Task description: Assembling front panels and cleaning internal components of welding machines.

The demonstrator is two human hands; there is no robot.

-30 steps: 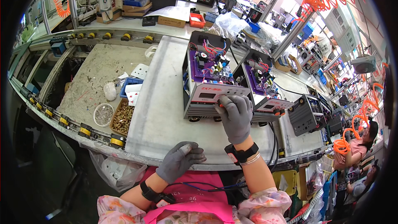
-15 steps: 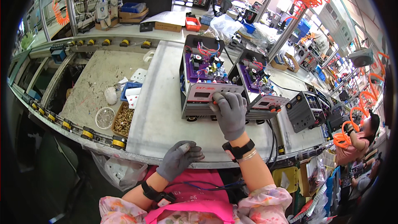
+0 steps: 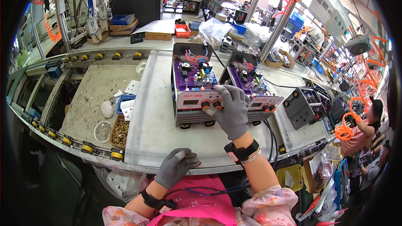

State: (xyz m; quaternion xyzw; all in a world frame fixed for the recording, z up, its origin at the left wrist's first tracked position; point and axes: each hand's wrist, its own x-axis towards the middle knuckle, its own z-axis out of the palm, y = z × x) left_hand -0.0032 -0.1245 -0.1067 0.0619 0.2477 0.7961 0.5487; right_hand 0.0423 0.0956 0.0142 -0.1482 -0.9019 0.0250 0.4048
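My right hand (image 3: 232,113), in a grey glove, is at the front panel of the left open-topped electronic unit (image 3: 188,104). Its fingers are apart, the index fingertip by the panel's upper edge and the thumb beside the orange-and-black knobs (image 3: 211,104). A purple circuit board (image 3: 192,75) with coloured wires fills the unit's top. Close on its right stands a second similar unit (image 3: 255,92), partly hidden by my hand. My left hand (image 3: 176,167), also gloved, hovers at the table's front edge, fingers loosely curled with nothing in them.
Both units stand on a pale board (image 3: 155,134) on the line. To the left are a box of brass-coloured parts (image 3: 120,132), a round tub (image 3: 104,131) and a blue tray (image 3: 124,102). A dark grey unit (image 3: 299,109) and black cables (image 3: 272,142) lie right. A co-worker (image 3: 360,132) is at far right.
My right hand's fingers have spread from the right knob toward the panel's upper edge, and both knobs now show. My left hand has barely moved. The whole view has shifted slightly.
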